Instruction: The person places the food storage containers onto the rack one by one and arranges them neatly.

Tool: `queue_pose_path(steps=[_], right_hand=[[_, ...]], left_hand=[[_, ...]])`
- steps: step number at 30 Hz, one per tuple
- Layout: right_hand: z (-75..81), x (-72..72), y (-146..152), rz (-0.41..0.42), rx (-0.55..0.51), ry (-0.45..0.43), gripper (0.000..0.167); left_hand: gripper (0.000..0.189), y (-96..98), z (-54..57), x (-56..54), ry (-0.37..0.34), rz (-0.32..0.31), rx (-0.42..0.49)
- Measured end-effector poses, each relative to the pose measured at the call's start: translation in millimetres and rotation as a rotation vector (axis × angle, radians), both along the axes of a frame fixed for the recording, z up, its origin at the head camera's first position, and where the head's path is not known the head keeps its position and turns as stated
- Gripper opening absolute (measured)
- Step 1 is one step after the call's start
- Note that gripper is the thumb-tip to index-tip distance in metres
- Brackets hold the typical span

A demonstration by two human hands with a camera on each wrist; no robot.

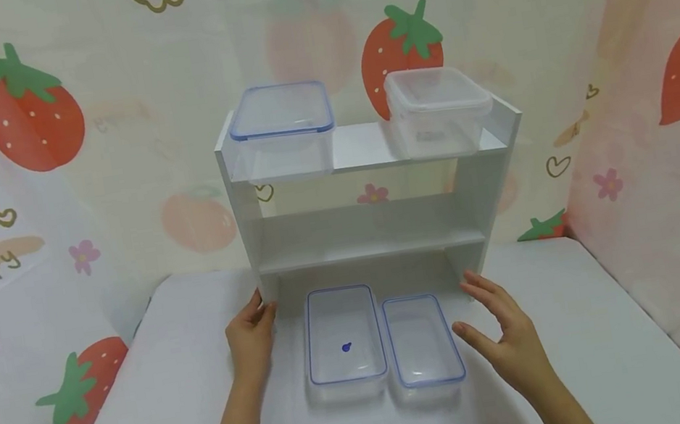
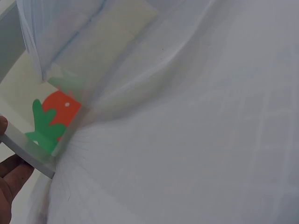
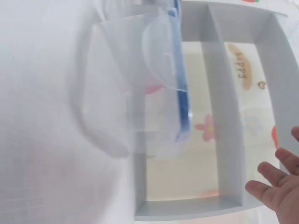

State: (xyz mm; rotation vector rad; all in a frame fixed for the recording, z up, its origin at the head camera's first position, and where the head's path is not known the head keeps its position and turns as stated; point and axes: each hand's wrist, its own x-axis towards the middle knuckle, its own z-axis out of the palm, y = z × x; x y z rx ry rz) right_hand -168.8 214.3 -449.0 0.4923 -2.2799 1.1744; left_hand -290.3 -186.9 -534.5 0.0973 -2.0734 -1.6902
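A white shelf unit [image 1: 369, 231] stands on the table. My left hand [image 1: 251, 335] pinches the lower front edge of its left side panel; in the left wrist view the thumb and fingers [image 2: 17, 179] lie on either side of the panel edge [image 2: 29, 157]. By the lower right panel, my right hand [image 1: 512, 336] is held with fingers spread and nothing in it. Between the hands sit two clear food containers with blue-rimmed lids, a larger one [image 1: 342, 329] on the left and a smaller one [image 1: 424, 342] on the right, nearer my right thumb.
On the shelf's top board rest a clear container with a blue-rimmed lid [image 1: 283, 129] at left and one with a plain translucent lid [image 1: 440, 109] at right. A strawberry-print curtain [image 1: 128, 163] hangs behind. White cloth covers the table [image 1: 568, 324].
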Motion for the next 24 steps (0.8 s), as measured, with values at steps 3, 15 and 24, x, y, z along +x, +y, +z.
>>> queue_pose_path(steps=[3,15,24], right_hand=[[-9.6,-1.1,0.2,-0.014,-0.004,-0.052,0.065],[-39.3,-10.0,2.9,-0.015,0.022,-0.159,0.060],[-54.9,-9.7,5.5,0.050,0.052,-0.208,0.065]], left_hand=[[0.044,-1.1,0.0,0.4,-0.014,-0.002,-0.005],[0.043,-2.8,-1.0,-0.3,-0.028,0.005,-0.016],[0.043,-1.6,-2.3,-0.6,-0.002,0.015,-0.020]])
